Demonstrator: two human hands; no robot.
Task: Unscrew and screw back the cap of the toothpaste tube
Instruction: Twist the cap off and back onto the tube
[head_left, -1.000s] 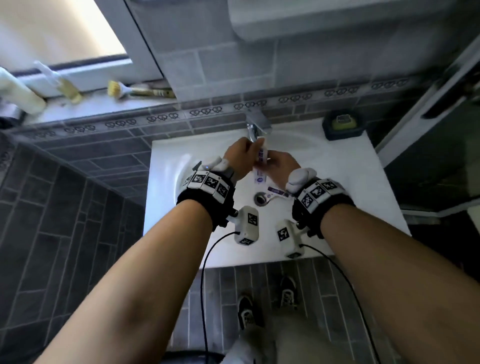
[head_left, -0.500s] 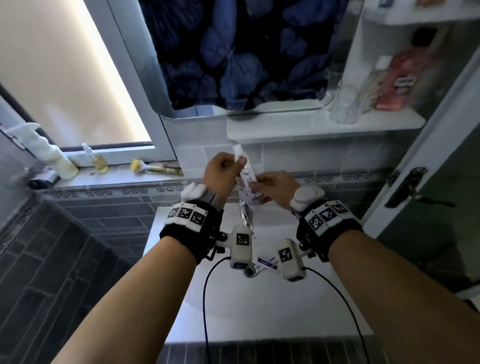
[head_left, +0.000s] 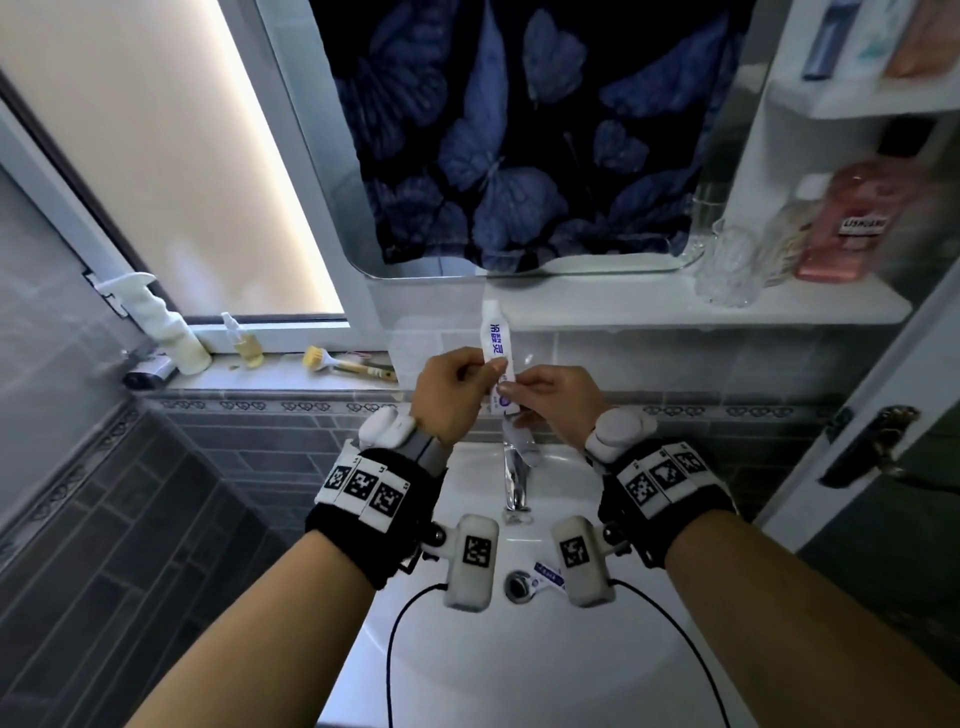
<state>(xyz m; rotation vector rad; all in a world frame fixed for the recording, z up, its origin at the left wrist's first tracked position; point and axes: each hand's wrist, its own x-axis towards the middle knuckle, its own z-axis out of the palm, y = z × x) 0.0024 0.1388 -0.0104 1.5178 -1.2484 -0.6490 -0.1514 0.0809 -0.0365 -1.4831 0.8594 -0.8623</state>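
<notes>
Item count: 2 hands (head_left: 452, 395) (head_left: 550, 397), 1 toothpaste tube (head_left: 497, 348), 1 tap (head_left: 515, 478), 1 sink (head_left: 519, 675), 1 brush (head_left: 343, 364), 2 bottles on the windowsill (head_left: 166, 327) (head_left: 241, 343), possibly 1 glass (head_left: 727, 270).

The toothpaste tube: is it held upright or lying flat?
Roughly upright. The toothpaste tube rises above both hands, left hand and right hand gripping its lower part; the cap is hidden.
</notes>
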